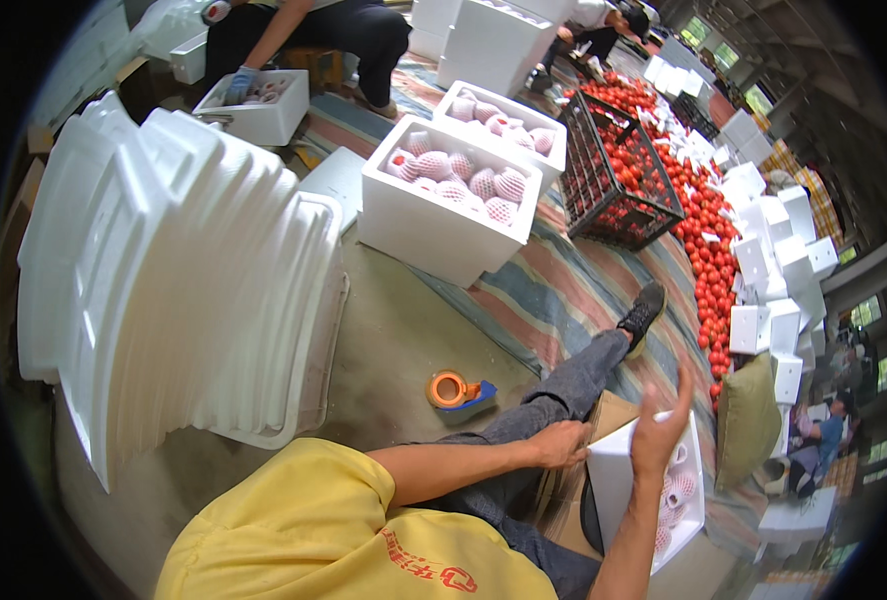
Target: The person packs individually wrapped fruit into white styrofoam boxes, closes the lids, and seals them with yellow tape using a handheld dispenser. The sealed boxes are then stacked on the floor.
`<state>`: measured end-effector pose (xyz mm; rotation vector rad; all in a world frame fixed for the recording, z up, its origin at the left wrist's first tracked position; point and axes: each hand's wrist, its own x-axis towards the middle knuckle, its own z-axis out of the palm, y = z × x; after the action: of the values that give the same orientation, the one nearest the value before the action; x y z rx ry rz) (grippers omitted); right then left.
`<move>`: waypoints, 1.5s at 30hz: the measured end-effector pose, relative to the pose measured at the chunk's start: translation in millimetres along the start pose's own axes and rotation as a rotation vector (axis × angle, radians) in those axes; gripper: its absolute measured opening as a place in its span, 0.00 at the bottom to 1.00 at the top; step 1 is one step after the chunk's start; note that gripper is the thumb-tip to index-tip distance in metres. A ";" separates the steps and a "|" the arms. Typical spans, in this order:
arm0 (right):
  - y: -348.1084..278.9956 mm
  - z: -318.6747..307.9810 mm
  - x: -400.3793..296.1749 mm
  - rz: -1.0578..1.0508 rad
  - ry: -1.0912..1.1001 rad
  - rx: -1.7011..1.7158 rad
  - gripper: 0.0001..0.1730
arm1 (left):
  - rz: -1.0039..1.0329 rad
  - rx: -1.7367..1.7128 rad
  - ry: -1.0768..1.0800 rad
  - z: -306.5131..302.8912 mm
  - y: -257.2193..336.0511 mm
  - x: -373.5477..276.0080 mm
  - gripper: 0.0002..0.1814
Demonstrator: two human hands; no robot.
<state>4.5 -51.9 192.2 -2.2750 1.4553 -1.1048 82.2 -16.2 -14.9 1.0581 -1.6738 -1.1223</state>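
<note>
A white foam box [616, 476] stands tilted by my legs, partly hidden by my right forearm. Inside it are several fruits in pink-and-white foam net sleeves [680, 491]. My left hand [561, 444] has its fingers curled at the box's corner and seems to grip it. Above the box my right hand [661, 427] is raised, slightly blurred, with its fingers apart and nothing in it. Brown cardboard [563, 517] shows between my legs and the box.
An orange-and-blue tape dispenser [451, 390] lies on the floor. Stacked foam lids [210, 285] stand at left. Ahead are filled foam boxes [436, 225] and a black plastic crate [616, 180]. Loose tomatoes [713, 270] and a green cushion [749, 420] lie at right. A gloved co-worker's hand [241, 85] reaches into another box.
</note>
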 end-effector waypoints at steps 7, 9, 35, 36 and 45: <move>-311.9 111.3 63.4 -1.170 -0.265 0.260 0.34 | 0.233 -0.184 0.063 3.3 -8.7 -14.4 0.29; -363.2 113.7 56.9 -1.279 -0.338 0.307 0.30 | 0.246 -0.226 -0.034 16.6 2.0 -7.5 0.29; -231.9 -5.4 92.0 -0.638 0.184 0.253 0.21 | 0.092 -0.062 -0.254 -26.4 20.5 -20.4 0.25; -207.2 -20.8 85.5 -0.522 0.169 0.276 0.21 | 0.119 -0.178 -0.196 -19.1 19.8 -22.3 0.25; -5.9 -136.8 -29.4 0.267 0.126 0.281 0.29 | -0.373 -1.089 0.519 -88.7 -28.9 -24.5 0.19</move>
<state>-93.0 3.4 276.1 -1.7926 1.4879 -1.2929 178.0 -21.8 -24.9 0.8044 -0.3100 -1.5336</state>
